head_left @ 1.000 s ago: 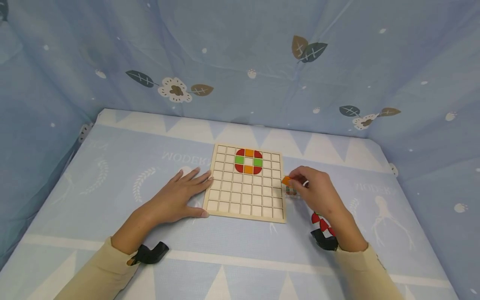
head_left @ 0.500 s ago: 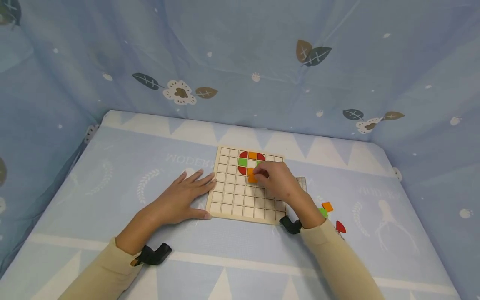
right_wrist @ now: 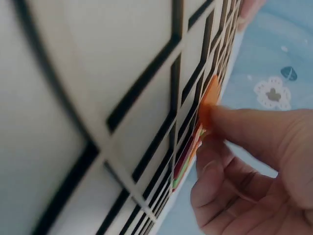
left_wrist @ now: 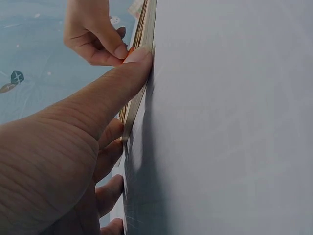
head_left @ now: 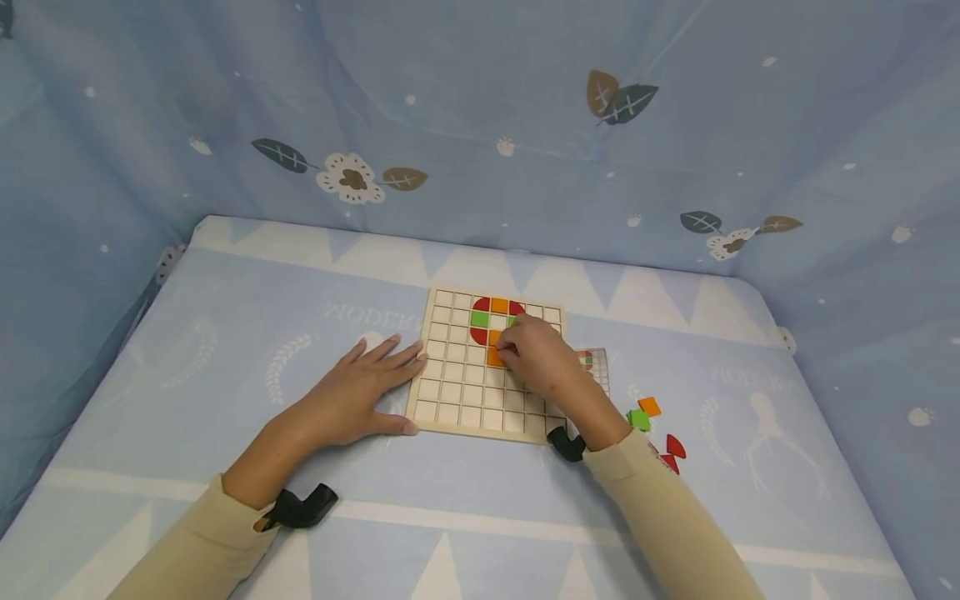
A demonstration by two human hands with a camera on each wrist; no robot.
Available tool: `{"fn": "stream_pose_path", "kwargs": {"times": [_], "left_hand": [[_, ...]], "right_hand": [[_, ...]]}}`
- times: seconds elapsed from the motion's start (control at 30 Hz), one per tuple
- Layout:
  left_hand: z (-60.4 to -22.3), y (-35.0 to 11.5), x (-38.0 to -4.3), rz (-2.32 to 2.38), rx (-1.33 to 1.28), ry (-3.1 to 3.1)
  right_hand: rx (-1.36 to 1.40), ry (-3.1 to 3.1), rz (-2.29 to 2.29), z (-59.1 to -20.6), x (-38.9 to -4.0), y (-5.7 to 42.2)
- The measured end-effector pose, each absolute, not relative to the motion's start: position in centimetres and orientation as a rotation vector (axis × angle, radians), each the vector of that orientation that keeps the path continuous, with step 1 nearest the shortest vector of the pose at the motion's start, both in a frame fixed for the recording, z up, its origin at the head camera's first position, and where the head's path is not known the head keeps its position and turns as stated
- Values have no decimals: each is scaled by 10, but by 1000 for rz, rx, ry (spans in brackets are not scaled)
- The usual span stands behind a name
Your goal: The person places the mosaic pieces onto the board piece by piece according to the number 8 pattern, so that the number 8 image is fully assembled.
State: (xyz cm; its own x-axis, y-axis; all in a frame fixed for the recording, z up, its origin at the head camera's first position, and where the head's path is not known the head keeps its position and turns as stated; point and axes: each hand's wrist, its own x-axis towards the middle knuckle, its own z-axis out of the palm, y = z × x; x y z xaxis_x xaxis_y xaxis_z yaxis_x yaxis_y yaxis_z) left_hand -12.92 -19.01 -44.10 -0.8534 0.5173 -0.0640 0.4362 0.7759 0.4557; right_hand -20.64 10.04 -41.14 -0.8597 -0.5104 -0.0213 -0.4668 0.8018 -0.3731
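A pale wooden board [head_left: 452, 414] with a grid of square cells lies on the table. Red quarter-round, green and orange pieces form a ring near its far edge, partly covered by my right hand [head_left: 542, 357]. That hand pinches a square orange tile [head_left: 494, 357] between thumb and fingers, at a cell just below the ring's near orange piece [head_left: 494, 337]. In the right wrist view the orange tile [right_wrist: 209, 100] stands slightly tilted against the grid. My left hand [head_left: 352, 392] lies spread on the table, its fingertips and thumb at the board's left edge.
Right of the board lies a printed pattern card [head_left: 601, 367], partly behind my right wrist. Loose pieces lie beyond it: an orange square [head_left: 649, 407], green squares [head_left: 638, 420] and red quarter-rounds [head_left: 676, 446]. A blue patterned curtain [head_left: 480, 125] surrounds the table.
My right hand has carried the orange tile leftward from beside the card to over the board, then lowered it to a cell below the ring. The left hand has stayed put.
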Motion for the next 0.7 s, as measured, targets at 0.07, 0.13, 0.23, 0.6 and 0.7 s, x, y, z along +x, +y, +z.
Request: {"fn": "stream_pose_path", "kwargs": {"times": [0.07, 0.13, 0.23, 0.6, 0.7], "left_hand": [[-441, -190, -129, 660, 758, 2784], [-442, -191, -129, 673, 756, 2782], [-442, -190, -128, 683, 757, 2780], [-442, -189, -129, 667, 781, 2796], [-443, -190, -129, 670, 774, 2797]], "right_hand": [[-751, 2875, -514, -412, -206, 98], [-733, 2878, -492, -412, -205, 97], [-724, 2883, -498, -411, -203, 100], [-477, 2883, -681, -377, -179, 189], [-418, 2883, -636, -374, -171, 216]]}}
